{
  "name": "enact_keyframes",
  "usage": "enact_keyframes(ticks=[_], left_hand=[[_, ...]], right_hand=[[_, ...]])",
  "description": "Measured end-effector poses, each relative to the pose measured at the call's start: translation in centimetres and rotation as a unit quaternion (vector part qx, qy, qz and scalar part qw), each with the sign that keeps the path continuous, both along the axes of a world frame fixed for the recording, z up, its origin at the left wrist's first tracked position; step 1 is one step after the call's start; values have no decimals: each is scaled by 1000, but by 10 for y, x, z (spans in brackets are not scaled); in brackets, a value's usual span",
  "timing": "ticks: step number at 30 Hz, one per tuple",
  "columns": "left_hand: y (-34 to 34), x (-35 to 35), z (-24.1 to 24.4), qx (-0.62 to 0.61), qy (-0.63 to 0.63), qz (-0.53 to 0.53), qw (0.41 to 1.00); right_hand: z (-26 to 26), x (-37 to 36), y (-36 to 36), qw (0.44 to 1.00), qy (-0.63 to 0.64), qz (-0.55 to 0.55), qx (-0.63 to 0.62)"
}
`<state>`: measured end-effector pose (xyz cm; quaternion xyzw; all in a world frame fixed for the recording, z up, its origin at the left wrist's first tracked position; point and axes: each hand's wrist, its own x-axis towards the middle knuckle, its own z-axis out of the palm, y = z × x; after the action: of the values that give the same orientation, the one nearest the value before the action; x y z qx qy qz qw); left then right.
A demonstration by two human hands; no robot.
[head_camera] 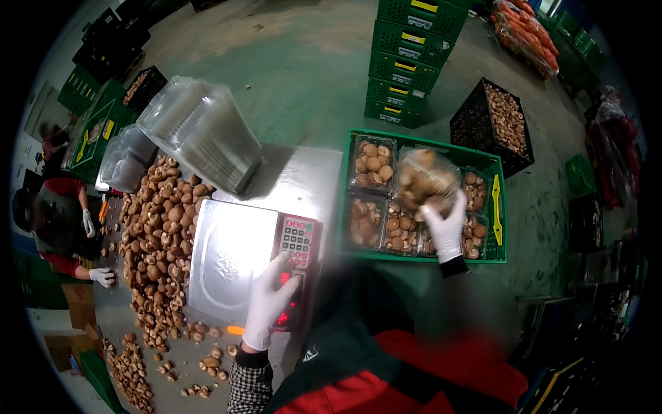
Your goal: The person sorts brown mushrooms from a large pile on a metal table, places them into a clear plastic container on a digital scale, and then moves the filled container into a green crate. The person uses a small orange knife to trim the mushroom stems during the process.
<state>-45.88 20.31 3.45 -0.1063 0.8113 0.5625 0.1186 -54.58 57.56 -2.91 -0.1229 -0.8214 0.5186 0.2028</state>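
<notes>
My right hand (446, 222), in a white glove, grips a clear plastic punnet of mushrooms (426, 178), blurred by motion, over a green plastic crate (424, 135). Several filled punnets (373, 164) lie in that crate. My left hand (273, 297), also gloved, is over the keypad and red display of an electronic scale (232, 243), thumb and fingers apart, holding nothing. Nothing sits on the scale's metal plate. Left of the scale is a large heap of loose brown mushrooms (160, 227). An orange handle (235, 329) shows beside my left wrist.
Nested clear plastic trays (207, 129) stand behind the scale on the steel table (300, 171). Smaller mushroom piles (126, 370) lie at the near left. Across the table is a co-worker in white gloves (102, 277). Green crates (408, 67) and a black mushroom crate (491, 124) stand beyond.
</notes>
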Motion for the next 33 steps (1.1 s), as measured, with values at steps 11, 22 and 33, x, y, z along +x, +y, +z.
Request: enact_keyframes(ticks=[11,22,33], left_hand=[[9,4,-3,42,-110,65,991],[27,44,-2,52,-96,107,988],[34,142,-8,79,-55,322,942]], right_hand=[[-102,-61,205,906,-317,-88,-268],[53,-228,-48,935,250,112,227],[112,-297,-365,626,342,604,357]])
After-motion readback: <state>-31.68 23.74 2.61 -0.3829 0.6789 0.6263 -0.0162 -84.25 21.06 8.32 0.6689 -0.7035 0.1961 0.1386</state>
